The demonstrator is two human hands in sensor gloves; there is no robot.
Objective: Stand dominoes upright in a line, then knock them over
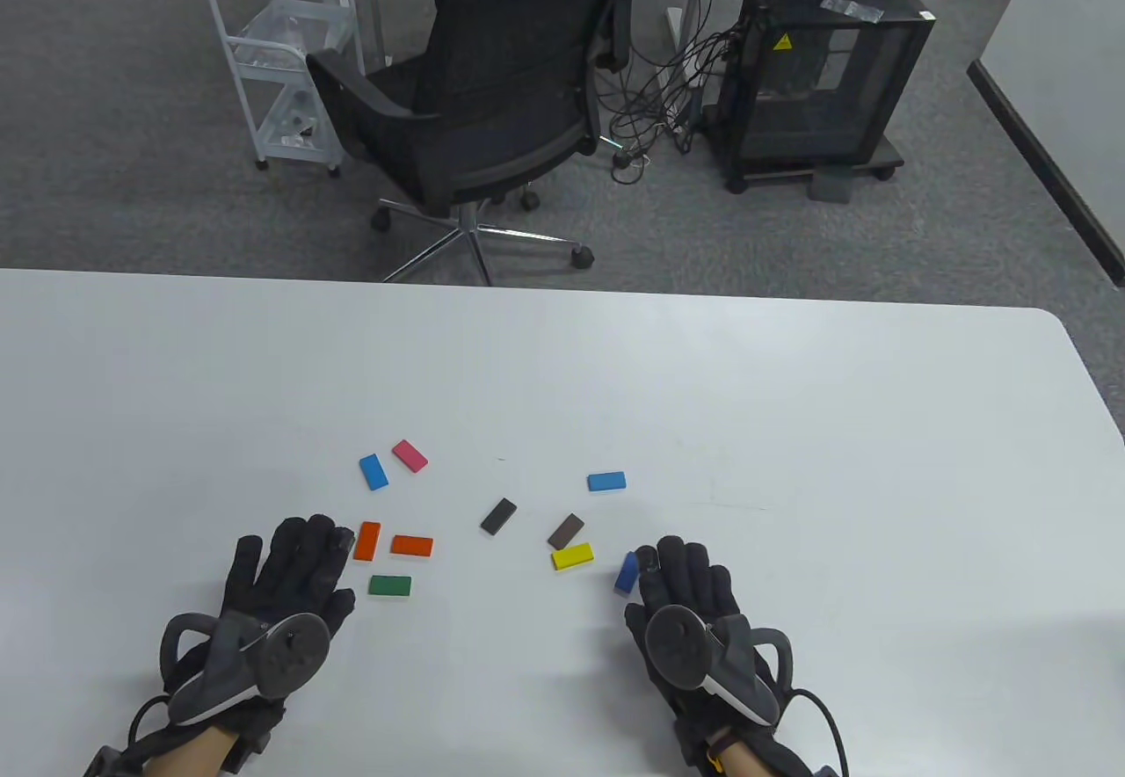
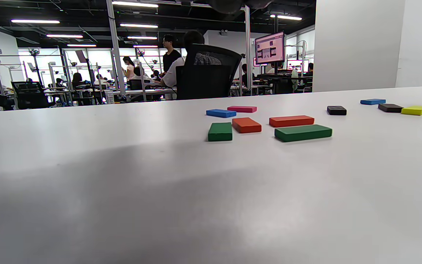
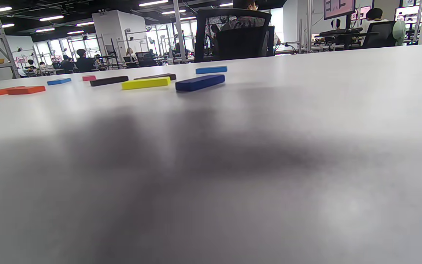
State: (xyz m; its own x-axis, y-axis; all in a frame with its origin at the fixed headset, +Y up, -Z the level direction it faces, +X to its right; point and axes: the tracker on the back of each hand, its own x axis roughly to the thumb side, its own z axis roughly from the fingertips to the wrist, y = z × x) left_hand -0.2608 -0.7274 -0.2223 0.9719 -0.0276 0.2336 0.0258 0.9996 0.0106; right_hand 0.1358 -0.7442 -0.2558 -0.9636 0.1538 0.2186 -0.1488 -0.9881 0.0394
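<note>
Dominoes (image 1: 411, 544) lay flat and scattered across the white table (image 1: 791, 425) beyond my left hand (image 1: 281, 570) and right hand (image 1: 681, 588), both spread open, holding nothing. Small, stiff, light blocks, I judged them best pinched by their long edges.

An open-plan office or lab: grey carpet, a black mesh swivel chair (image 1: 492, 100) beyond the white desk (image 1: 791, 425), a tangle of cables (image 1: 659, 100), and far rows of workstations with monitors (image 2: 269, 47) and seated people under strip lights.
</note>
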